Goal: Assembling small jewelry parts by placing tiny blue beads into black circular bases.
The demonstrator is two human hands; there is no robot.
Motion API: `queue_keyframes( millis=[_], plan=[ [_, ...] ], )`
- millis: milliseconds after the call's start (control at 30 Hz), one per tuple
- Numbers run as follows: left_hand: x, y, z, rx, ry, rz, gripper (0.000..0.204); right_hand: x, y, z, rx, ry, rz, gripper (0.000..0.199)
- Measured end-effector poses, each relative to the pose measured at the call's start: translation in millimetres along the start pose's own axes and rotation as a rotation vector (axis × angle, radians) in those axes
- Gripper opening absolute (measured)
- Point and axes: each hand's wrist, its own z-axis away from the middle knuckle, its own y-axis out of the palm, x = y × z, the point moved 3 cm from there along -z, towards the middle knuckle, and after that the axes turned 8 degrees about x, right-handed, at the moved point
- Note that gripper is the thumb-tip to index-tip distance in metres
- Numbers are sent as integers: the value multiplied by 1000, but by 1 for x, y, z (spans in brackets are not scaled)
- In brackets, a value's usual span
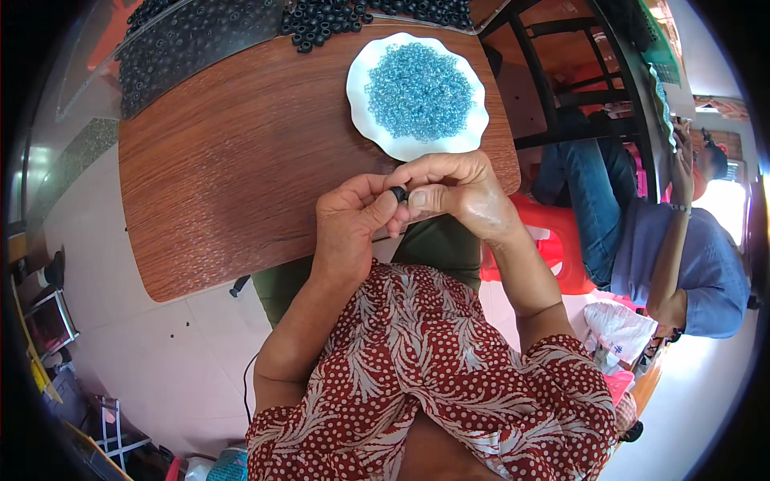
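My left hand [346, 223] pinches a small black round part [399, 194] between thumb and fingers, just past the near edge of the table. The thumb and forefinger of my right hand [461, 191] are closed together against the right side of that part. What lies between the right fingertips, if anything, is hidden. Just beyond my hands stands a white plate [361, 120] with a wavy rim. Many tiny clear blue pieces [419, 90] are heaped on it.
A brown wood-grain table [216, 176] lies in front of me. Black round parts [321, 20] are piled along its far edge, beside a clear sheet [188, 56] with more behind it. On the right, a person in blue [682, 264] sits near a red stool [561, 240].
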Motion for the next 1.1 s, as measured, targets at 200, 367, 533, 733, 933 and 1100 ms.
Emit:
queue_keyframes(
  millis=[200,367,533,733,933,1100],
  plan=[
    [-4,6,3,-45,9,3,15,0,-1,-2,-55,114,-70,21],
    [-6,13,4,-39,28,-58,15,1,-4,1,-39,71,37,14],
    [-7,19,10,-35,12,-102,17,4,4,6,-44,47,-54,13],
    [-14,24,12,-53,-34,-114,16,8,9,9,-43,13,-108,14],
    [-22,13,8,13,-8,-58,20,8,11,2,25,-45,10,17],
    [-51,15,8,-3,0,-92,18,14,17,2,-37,-74,77,21]
  ],
)
